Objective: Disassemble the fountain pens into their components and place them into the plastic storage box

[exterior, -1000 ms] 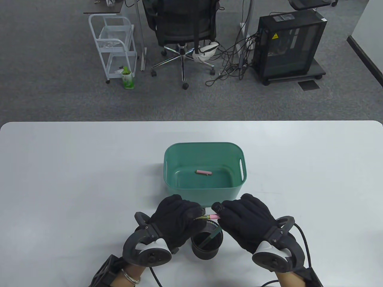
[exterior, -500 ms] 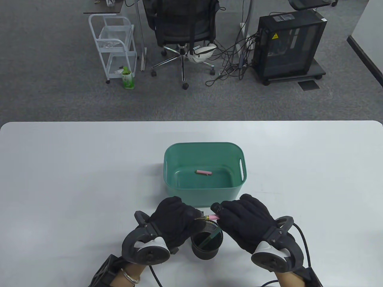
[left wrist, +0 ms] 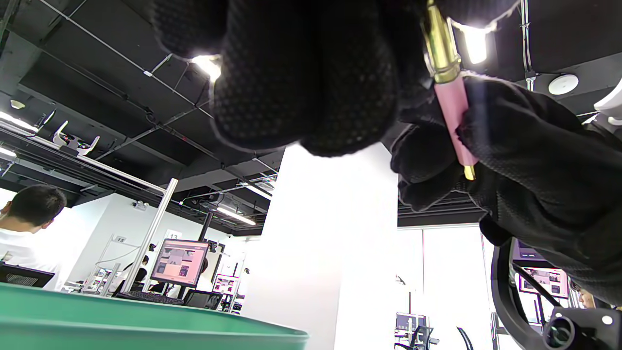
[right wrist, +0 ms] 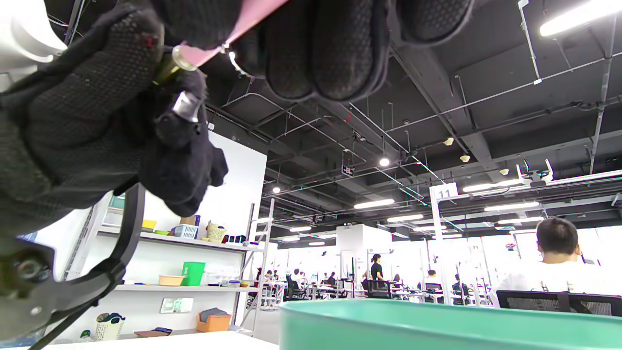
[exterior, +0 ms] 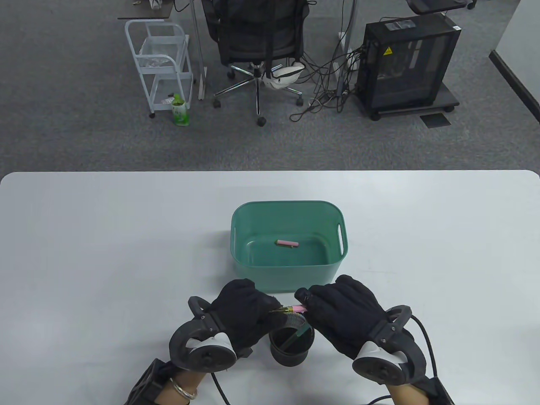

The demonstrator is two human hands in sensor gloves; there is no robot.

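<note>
Left hand fingers curl round the gold end of the pen; right hand fingers pinch its pink barrel. Pen is held level above a black cup, just in front of the green box on the bench. Table view alone shows a pink pen part lying in the box. Left wrist view alone shows the gold collar clearly.

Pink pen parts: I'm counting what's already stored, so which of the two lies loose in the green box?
The short pink piece on the floor of the green box; the other pink part is held between the left hand and right hand, nearer the camera.
</note>
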